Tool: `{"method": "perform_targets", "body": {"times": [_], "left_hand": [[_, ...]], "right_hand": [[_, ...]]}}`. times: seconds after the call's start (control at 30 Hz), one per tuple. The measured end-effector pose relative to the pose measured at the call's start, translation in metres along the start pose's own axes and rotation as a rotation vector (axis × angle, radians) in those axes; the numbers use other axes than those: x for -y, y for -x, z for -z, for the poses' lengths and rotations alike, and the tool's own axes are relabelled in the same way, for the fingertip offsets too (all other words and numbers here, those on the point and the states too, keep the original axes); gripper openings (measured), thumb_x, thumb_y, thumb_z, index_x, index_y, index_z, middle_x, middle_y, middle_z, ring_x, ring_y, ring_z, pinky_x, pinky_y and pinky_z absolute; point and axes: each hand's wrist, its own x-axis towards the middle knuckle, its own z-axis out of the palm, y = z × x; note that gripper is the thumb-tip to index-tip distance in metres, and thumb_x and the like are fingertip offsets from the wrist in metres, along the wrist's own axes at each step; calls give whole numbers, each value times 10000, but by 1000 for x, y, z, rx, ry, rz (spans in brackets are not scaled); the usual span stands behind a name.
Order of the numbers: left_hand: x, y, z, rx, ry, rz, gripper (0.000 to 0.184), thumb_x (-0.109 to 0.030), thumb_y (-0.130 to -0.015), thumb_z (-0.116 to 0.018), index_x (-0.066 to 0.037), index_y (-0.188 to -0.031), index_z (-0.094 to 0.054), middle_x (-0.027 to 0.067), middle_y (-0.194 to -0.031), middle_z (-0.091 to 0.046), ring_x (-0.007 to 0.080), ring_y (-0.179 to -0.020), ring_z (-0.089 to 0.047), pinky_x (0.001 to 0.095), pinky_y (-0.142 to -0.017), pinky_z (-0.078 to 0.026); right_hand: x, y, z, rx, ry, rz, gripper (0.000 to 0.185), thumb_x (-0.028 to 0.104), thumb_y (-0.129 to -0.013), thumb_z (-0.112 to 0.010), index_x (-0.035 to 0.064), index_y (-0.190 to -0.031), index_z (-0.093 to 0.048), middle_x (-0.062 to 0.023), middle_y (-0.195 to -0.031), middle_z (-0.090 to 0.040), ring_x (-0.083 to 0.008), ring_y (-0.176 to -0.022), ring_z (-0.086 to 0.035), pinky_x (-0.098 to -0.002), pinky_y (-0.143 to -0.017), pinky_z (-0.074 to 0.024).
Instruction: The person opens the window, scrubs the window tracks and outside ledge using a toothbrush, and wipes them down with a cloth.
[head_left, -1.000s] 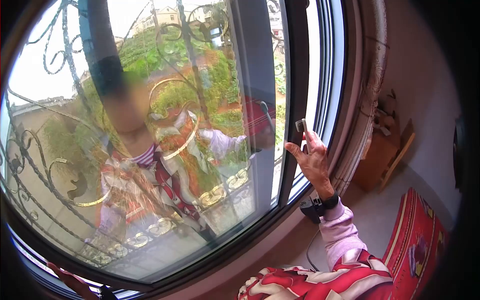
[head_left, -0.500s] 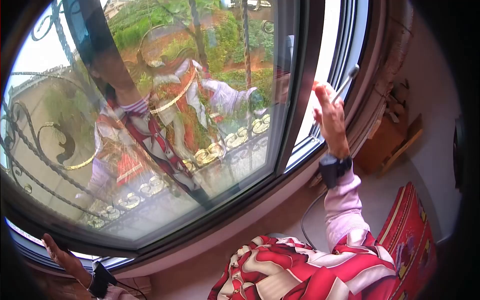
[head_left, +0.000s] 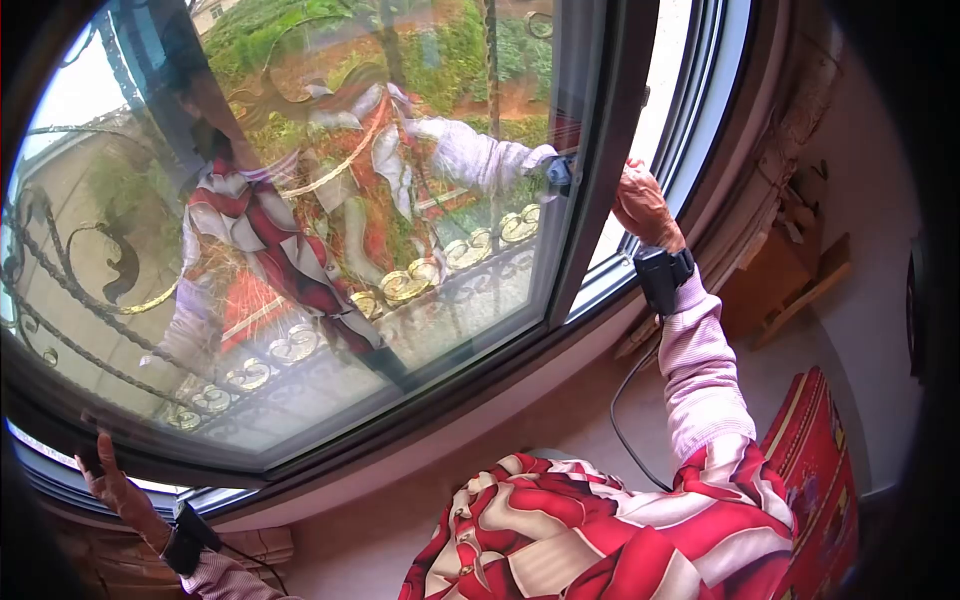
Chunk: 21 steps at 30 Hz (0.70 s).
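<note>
A window sash (head_left: 606, 200) with a dark frame and a glass pane (head_left: 420, 330) stands tilted in front of me. At its right edge my right hand (head_left: 648, 205) is closed, fingers curled in toward the dark frame. What lies inside those fingers is hidden, and I cannot tell if they grip the sash. At the lower left corner my left hand (head_left: 125, 495) is open, fingers apart, close to the sash edge. Whether it touches the frame is unclear. Each wrist wears a black strapped device, the right one (head_left: 662, 280) showing plainly.
The light outer window frame (head_left: 700, 120) runs along the right. Beyond the glass are a twisted metal grille (head_left: 110, 290) and greenery, overlaid by my reflection. A wooden piece (head_left: 770, 285) and a red patterned cloth-like thing (head_left: 815, 480) are at the right. A dark cable (head_left: 620, 415) hangs below.
My right hand has moved down and left to the sash edge, its fingers now curled. The thin dark-tipped rod it held is out of sight. My left hand has shifted slightly, its fingers more spread.
</note>
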Motion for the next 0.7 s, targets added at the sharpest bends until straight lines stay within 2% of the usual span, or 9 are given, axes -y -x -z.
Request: {"method": "perform_targets", "body": {"times": [0.07,0.1,0.23,0.37,0.47,0.5,0.57,0.67,0.7], "left_hand": [[-2,0,-3,-6,22,-12,456,-231,-836,-716,2,-1191,-548,49,-1122,-597,150,-992,-531,278,-929,-391],[0,0,-3,-13,34,-1,442,-226,-841,-710,-4,-1189,-552,46,-1122,-597,150,-993,-533,279,-931,-390],[3,1,-1,-20,70,34,434,-240,-863,-681,-10,-1207,-551,57,-1171,-588,154,-1051,-519,301,-988,-361],[-17,6,-11,73,26,-43,468,-255,-890,-638,-3,-1266,-520,84,-1252,-557,162,-1128,-480,311,-1027,-304],[-25,8,-14,70,-24,-15,451,-241,-892,-631,3,-1257,-527,79,-1244,-562,167,-1114,-491,310,-1009,-320],[-28,9,-16,70,-25,-26,443,-241,-893,-630,4,-1250,-532,81,-1239,-564,167,-1109,-494,310,-1003,-327],[-34,13,-22,73,-24,-46,429,-241,-894,-628,5,-1235,-543,83,-1229,-568,167,-1097,-500,310,-990,-343],[11,-1,11,19,-200,-64,418,-246,-898,-625,5,-1224,-549,73,-1176,-579,162,-1062,-518,296,-956,-373],[16,0,14,24,-227,-57,403,-247,-901,-622,6,-1209,-560,67,-1161,-578,158,-1042,-522,291,-945,-381]], "right_hand": [[-4,5,-9,-92,60,-1,338,41,-831,-567,15,-1165,-524,-94,-714,-588,-285,-629,-561,-355,-875,-404],[-5,7,-10,-33,36,-64,384,40,-804,-583,13,-1182,-519,-86,-703,-589,-287,-634,-559,-356,-871,-402],[-8,11,-10,-20,152,-101,417,56,-788,-558,-2,-1198,-508,-75,-835,-599,-238,-765,-571,-351,-889,-384],[-27,22,-26,-5,-489,-533,172,187,-970,-496,58,-1067,-555,50,-683,-489,-37,-673,-499,-200,-703,-421],[-2,-6,-2,-262,-1237,-912,318,344,-953,-521,76,-789,-571,54,-575,-461,-30,-495,-391,-190,-466,-292],[3,-13,4,-314,-1343,-941,405,397,-947,-529,83,-697,-577,55,-538,-452,-27,-435,-355,-187,-387,-249],[-16,-2,2,-231,-1428,-816,394,395,-935,-553,78,-704,-592,60,-542,-458,-22,-439,-359,-184,-393,-266],[-12,-8,1,-449,-1322,-1104,338,359,-940,-559,164,-680,-468,83,-547,-342,-27,-450,-327,-203,-406,-249],[-17,-5,3,-390,-1335,-1049,323,365,-939,-559,176,-690,-479,85,-558,-352,-32,-454,-322,-206,-419,-254]]}}
